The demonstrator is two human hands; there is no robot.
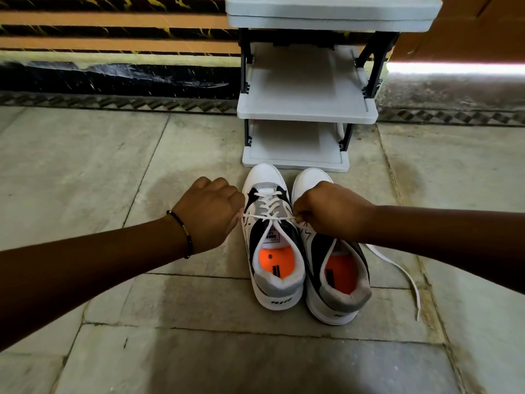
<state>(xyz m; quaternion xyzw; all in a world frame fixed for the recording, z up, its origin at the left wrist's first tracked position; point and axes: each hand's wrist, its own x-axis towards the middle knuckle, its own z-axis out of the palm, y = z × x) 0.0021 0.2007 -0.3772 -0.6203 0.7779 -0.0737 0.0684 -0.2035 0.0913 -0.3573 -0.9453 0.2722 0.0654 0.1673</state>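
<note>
A pair of white, grey and black shoes is seen standing side by side on a stone-tiled floor [113,166], toes pointed away from the camera and almost touching the bottom shelf of a small grey rack [306,115]. The shoe [257,237] on the left of the pair is being worked on: its white lace [255,216] is drawn taut across the top of the tongue, just in front of the opening, with one end held at each side. The left hand [210,211] is held just left of that shoe, fingers curled into a fist around one end of the lace. The right hand [326,211] is placed over the front of the second shoe [338,271], with the other end pinched between its curled fingers and thumb. Above the taut span, the lace is crossed through the eyelets towards the toe. Orange insoles are visible inside both shoes. A loose lace [393,263] from the second shoe is trailed across the floor to the right. A dark beaded bracelet [186,237] is worn on the left wrist. Behind the rack, a wall [113,32] striped in orange and black is seen.
</note>
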